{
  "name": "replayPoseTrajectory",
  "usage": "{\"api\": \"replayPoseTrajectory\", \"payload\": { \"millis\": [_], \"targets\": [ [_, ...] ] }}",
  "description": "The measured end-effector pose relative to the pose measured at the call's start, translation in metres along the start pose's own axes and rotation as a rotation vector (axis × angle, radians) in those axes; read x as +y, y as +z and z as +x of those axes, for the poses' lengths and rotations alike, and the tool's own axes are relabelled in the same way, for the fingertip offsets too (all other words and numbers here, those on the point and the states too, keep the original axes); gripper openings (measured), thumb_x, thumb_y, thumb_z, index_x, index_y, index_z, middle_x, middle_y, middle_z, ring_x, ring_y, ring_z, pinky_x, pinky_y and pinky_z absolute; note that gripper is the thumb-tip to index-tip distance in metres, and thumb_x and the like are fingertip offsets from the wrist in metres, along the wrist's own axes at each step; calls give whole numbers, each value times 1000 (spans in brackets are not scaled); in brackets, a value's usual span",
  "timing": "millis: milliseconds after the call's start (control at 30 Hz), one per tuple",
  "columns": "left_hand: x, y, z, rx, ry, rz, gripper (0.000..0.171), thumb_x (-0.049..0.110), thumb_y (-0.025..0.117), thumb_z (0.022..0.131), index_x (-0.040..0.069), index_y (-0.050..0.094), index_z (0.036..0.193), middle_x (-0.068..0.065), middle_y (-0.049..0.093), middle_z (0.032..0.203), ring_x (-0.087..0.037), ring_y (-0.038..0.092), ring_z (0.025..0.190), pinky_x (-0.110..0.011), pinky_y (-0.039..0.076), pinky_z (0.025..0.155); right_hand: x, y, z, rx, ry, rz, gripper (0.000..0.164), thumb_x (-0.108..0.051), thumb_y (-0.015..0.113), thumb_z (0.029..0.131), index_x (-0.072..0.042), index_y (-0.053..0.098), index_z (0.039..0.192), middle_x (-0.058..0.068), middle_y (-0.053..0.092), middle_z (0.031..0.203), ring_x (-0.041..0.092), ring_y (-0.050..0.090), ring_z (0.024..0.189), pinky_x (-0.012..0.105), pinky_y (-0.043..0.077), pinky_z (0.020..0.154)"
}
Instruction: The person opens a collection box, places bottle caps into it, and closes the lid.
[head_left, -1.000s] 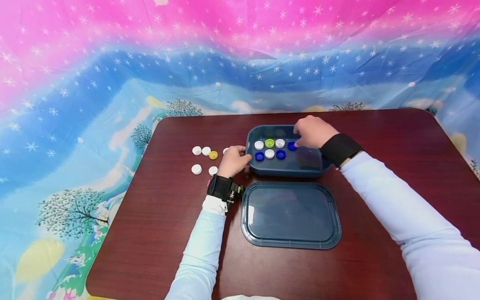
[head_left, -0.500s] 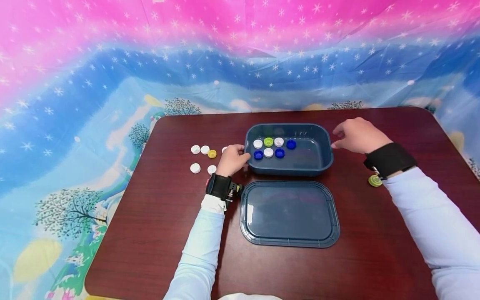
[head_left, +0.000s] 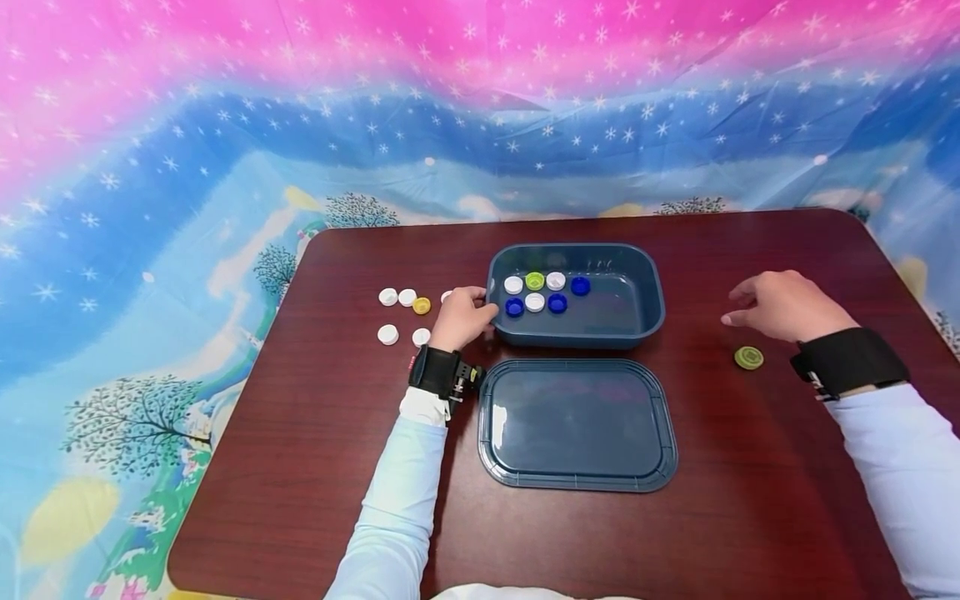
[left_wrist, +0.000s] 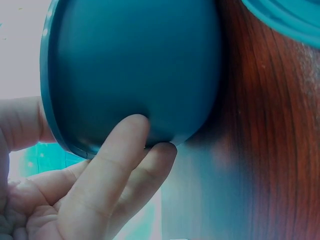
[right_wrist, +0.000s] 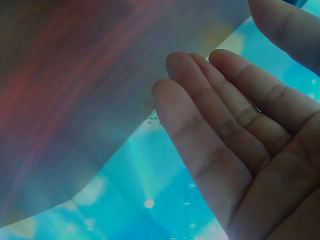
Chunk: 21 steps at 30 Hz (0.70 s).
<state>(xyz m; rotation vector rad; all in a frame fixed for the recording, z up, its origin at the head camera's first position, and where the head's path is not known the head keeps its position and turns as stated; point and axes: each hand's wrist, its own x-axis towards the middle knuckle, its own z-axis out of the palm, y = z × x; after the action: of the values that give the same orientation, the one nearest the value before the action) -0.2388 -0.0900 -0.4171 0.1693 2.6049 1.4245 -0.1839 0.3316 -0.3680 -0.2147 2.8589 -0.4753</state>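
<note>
My left hand (head_left: 463,318) grips the left end of a dark blue-grey plastic box (head_left: 576,341). In the left wrist view, its fingers (left_wrist: 107,172) lie against the box's outer wall (left_wrist: 140,65), with the thumb at the rim. Bottle caps lie in two rows inside the box, among them a yellow-green cap (head_left: 534,281), a white cap (head_left: 556,281) and a blue cap (head_left: 581,286). Off to the right, my right hand (head_left: 795,306) hovers over the table with loosely extended fingers and holds nothing. Just below it sits a green cap (head_left: 748,357).
The box's flat lid (head_left: 577,425) lies on the dark red-brown table (head_left: 300,467), in front of the box. Left of my left hand are several white caps (head_left: 387,335) and a yellow cap (head_left: 422,306). A printed cloth (head_left: 480,125) hangs behind the table.
My right hand has left the blue cap in the box's upper row and moved right, out over the table. The green cap there has come into view. My left hand stays on the box.
</note>
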Motion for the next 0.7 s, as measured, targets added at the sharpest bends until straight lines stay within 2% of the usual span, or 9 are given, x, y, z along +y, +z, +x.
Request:
{"api": "replayPoseTrajectory", "payload": {
  "millis": [200, 467, 700],
  "targets": [
    [0, -1, 0, 0, -9, -5, 34, 12, 57, 92, -3, 64, 121, -13, 70, 91, -28, 71, 75, -33, 55, 69, 14, 10, -11, -42, 41, 16, 52, -22, 73, 87, 16, 58, 118, 39, 55, 115, 51, 53, 99, 57, 48, 73],
    [0, -1, 0, -1, 13, -19, 33, 11, 56, 92, -4, 64, 120, -14, 70, 94, -29, 71, 77, -32, 56, 70, 23, 24, -19, -67, 47, 18, 48, -19, 73, 86, 17, 60, 114, 38, 57, 113, 53, 54, 100, 58, 47, 74],
    [0, 0, 0, -6, 4, -7, 33, 11, 57, 92, -3, 64, 121, -14, 70, 93, -29, 71, 77, -33, 55, 72, 27, 36, -23, -68, 51, 28, 43, -16, 74, 84, 16, 62, 111, 35, 60, 109, 48, 56, 96, 56, 48, 73]
  ]
}}
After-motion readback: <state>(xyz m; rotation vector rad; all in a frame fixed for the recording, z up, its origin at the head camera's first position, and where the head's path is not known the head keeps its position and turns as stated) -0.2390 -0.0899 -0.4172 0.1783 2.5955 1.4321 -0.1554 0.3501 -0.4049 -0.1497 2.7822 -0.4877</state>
